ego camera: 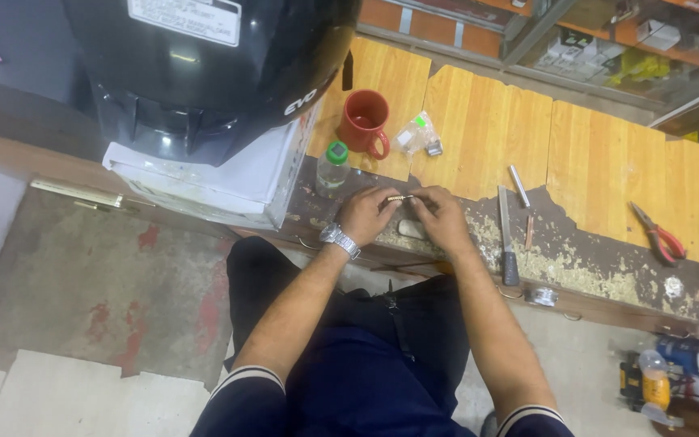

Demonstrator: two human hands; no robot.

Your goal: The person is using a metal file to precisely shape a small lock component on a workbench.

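A worn wooden workbench [608, 162] with peeling orange laminate is seen from above, with glass display shelving behind its far edge and a stained concrete floor below the near edge. At the near edge, a small slim metallic piece [399, 197] is pinched between both hands, just above the bare, scraped strip of the bench. The left hand [364, 214], with a silver wristwatch [340, 239] on its wrist, is closed on the piece's left end; the right hand [442, 218] is closed on its right end. What the piece is cannot be told.

Toward the bench's left end, a glossy black motorcycle helmet [204, 73] is set on a white cardboard box [212, 182]. Just beside the box a small clear plastic bottle with a green cap [333, 166] is found, and behind it a red ceramic mug [365, 121]. Near the right hand a dark-handled knife [508, 239] and a small metal cylinder [518, 185] are laid. Red-handled pliers [658, 235] are placed toward the right end.
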